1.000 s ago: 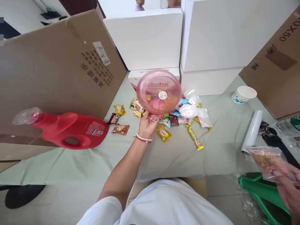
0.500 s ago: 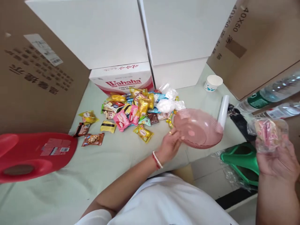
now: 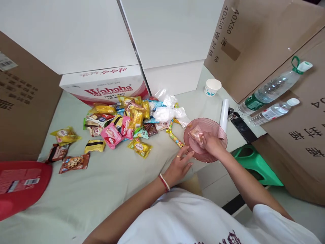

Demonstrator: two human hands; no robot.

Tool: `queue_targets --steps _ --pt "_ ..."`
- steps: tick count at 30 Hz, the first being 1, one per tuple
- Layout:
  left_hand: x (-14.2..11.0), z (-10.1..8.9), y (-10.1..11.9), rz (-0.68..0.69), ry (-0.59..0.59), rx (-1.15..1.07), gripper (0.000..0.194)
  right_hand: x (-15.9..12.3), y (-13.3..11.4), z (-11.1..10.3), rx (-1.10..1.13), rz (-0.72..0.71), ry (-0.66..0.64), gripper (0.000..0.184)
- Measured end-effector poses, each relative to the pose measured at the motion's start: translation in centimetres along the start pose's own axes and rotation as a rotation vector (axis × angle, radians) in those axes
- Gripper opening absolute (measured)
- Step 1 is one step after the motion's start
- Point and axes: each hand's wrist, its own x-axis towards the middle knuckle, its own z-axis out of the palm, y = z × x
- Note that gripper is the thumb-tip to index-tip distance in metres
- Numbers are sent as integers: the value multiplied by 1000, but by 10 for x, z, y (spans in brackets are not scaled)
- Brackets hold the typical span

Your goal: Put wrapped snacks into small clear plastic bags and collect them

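Note:
A pink ribbed glass bowl [image 3: 203,154] stands on the table near its right front edge. Inside it, my right hand [image 3: 212,144] has its fingers closed on a wrapped snack [image 3: 196,135] in clear packaging. My left hand [image 3: 179,166] is at the bowl's left rim with its fingers spread and holds nothing. Left of the bowl lies a heap of wrapped snacks: pink packets [image 3: 111,135], yellow packets [image 3: 137,117] and a thin yellow stick packet [image 3: 176,139] nearest the bowl. A crumpled clear plastic bag [image 3: 164,113] rests at the heap's right side.
A paper cup [image 3: 212,88], a white roll [image 3: 224,113] and a black object with keys [image 3: 242,128] stand or lie behind and right. Two water bottles [image 3: 271,89] are further right. A red container [image 3: 22,183] is at left, a green stool [image 3: 256,166] below the edge.
My right hand has come in from the far right with the wrapped snack, down into the bowl. The bowl now rests on the table, and my left hand has released its rim.

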Motion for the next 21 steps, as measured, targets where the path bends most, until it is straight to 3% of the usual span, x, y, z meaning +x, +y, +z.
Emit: queue_targets --steps 2,5,8,11,15,21 --pt "-20 -19 0 -16 63 86 47 -12 -2 -3 -140 -35 120 41" --pt "-57 -53 -5 -68 238 256 42 -48 -4 -14 -125 -163 295 49" --pt "-95 -85 -11 -143 332 412 35 -86 -11 -8 -70 -380 188 47" --pt "-128 -101 -19 -227 345 504 29 -102 -10 12 -117 -409 106 26" --pt "-162 -106 -27 -332 337 567 23 -81 11 16 -156 -265 210 26" --pt "-186 -103 -35 -403 361 589 17 8 34 -15 -139 -192 340 28"
